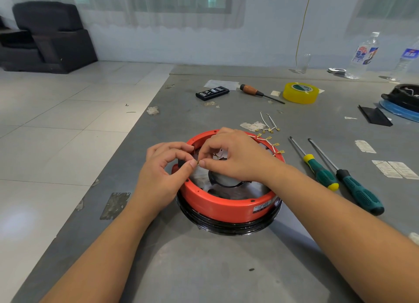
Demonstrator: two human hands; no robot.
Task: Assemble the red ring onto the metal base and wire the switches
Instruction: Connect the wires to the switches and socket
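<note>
The red ring [226,206] sits on the shiny metal base [229,190], over a black rim [226,226], in the middle of the grey table. My left hand [163,166] and my right hand [233,155] meet over the ring's left inner side. Both pinch a small brass wire terminal [198,163] between thumb and fingertip. White wires with brass terminals [271,144] drape over the ring's far right edge. The switches are hidden under my hands.
Two green-handled screwdrivers [322,173] [360,192] lie right of the ring. Loose white wires [268,123] lie behind it. Farther back are a wooden-handled screwdriver [251,91], a black bit case [212,93], yellow tape [299,93] and bottles [362,55]. The table's left edge [127,148] drops to tiled floor.
</note>
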